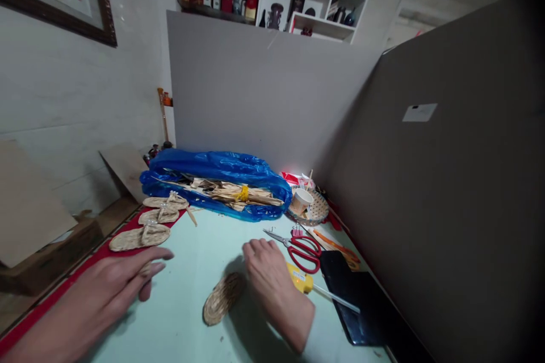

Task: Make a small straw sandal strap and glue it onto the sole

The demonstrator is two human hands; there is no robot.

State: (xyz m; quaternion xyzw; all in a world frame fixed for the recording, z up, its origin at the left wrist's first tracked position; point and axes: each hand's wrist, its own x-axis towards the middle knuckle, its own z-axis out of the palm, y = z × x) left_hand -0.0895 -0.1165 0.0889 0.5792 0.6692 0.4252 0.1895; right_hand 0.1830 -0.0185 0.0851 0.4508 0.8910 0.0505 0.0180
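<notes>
My left hand (123,281) is held above the left part of the table, its fingers apart, with a small straw-coloured bit showing between them. My right hand (270,278) has its fingers curled down and pressed together, and what they hold, if anything, is hidden. Beside it, to the left, a small woven straw sole (222,298) lies on the pale green surface. A yellow glue gun (300,278) is partly covered by the right hand. Several woven straw sandals (140,237) lie in a column past my left hand, on the red edge.
Red-handled scissors (304,253) lie right of centre, near a black tray-like object (353,295). Farther back are a blue plastic bag (217,161) with straw bundles and a woven basket (320,207) holding a paper cup (301,199). Grey panels (264,85) stand behind and right.
</notes>
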